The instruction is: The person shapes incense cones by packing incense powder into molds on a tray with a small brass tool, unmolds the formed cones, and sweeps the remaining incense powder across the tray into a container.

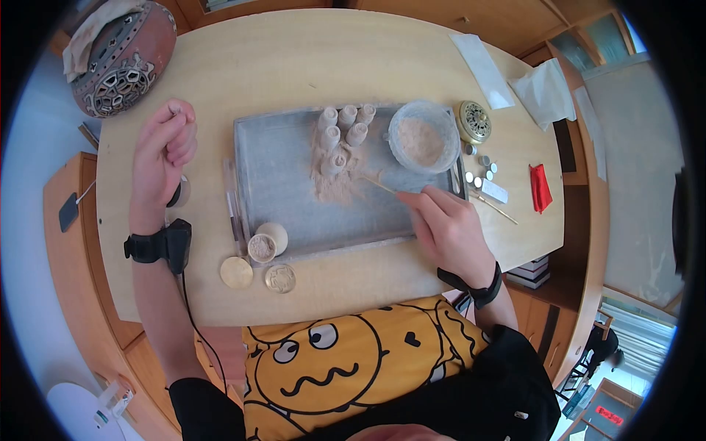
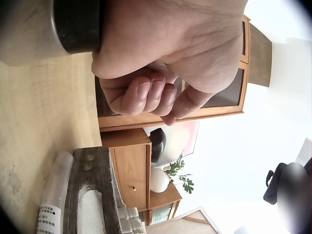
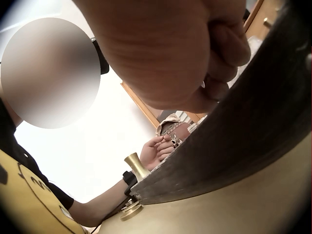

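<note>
My right hand [image 1: 448, 224] pinches a thin, light-coloured stick [image 1: 380, 184] over the grey tray [image 1: 287, 198]. Its far end points at a spread of pinkish-tan powder [image 1: 331, 187]. Several small, powder-dusted cylinders [image 1: 330, 137] with ringed tops stand upright in that powder. At the tray's right end is a ribbed clear bowl [image 1: 401, 151] holding more of the powder. Left of the tray, my left hand [image 1: 168, 143] is raised with its fingers loosely curled and nothing between them. In the left wrist view, its fingertips [image 2: 143, 91] bend toward the palm.
A gold-coloured cup of powder [image 1: 273, 237] leans at the tray's near left corner, beside two round lids [image 1: 236, 272]. An openwork brown pot [image 1: 129, 59] stands far left. A pierced brass container [image 1: 474, 121], several small jars [image 1: 483, 162] and a red pouch [image 1: 540, 188] lie right.
</note>
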Action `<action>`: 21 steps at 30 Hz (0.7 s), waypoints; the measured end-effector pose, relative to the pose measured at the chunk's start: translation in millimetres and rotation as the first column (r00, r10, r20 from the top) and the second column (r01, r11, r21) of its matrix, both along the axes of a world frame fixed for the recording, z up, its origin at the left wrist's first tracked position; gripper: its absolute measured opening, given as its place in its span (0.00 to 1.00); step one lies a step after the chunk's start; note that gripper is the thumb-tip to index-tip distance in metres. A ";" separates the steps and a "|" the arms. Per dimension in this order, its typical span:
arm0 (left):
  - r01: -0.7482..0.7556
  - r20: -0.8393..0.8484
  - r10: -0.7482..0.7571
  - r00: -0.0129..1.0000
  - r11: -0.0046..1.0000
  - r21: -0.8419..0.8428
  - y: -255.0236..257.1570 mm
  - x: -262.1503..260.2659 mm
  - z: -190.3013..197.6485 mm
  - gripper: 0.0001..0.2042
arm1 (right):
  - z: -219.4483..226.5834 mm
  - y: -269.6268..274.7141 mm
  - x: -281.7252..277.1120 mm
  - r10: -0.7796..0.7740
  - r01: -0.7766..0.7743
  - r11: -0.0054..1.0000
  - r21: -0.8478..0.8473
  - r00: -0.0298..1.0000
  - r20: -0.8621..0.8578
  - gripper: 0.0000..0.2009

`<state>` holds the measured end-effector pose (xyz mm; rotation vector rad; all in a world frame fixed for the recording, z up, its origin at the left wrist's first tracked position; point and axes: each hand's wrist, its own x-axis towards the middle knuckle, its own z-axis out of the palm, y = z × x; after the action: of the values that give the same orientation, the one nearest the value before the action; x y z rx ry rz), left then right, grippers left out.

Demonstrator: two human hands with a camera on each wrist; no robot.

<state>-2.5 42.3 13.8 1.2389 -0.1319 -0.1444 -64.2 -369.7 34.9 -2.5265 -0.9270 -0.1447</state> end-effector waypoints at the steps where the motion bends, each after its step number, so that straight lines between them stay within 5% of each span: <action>1: 0.010 0.002 -0.010 1.000 1.000 -0.009 1.0 -0.3 -1.1 0.06 | -1.8 2.6 2.2 0.012 -0.011 1.000 -0.018 1.000 0.002 0.15; 12: 0.005 -0.006 -0.005 1.000 1.000 -0.014 -0.4 -1.1 -0.3 0.06 | -12.1 4.3 -1.3 -0.034 0.034 0.999 0.035 0.999 -0.012 0.13; 21: -0.015 -0.006 0.015 1.000 1.000 0.018 -2.6 -1.2 2.4 0.07 | 13.0 -21.3 -11.6 -0.324 0.315 0.928 0.197 0.946 0.015 0.12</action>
<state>-3.7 39.7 16.2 1.2568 -0.1163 -0.1361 -75.8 -391.0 47.9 -2.4810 -0.4819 -0.3770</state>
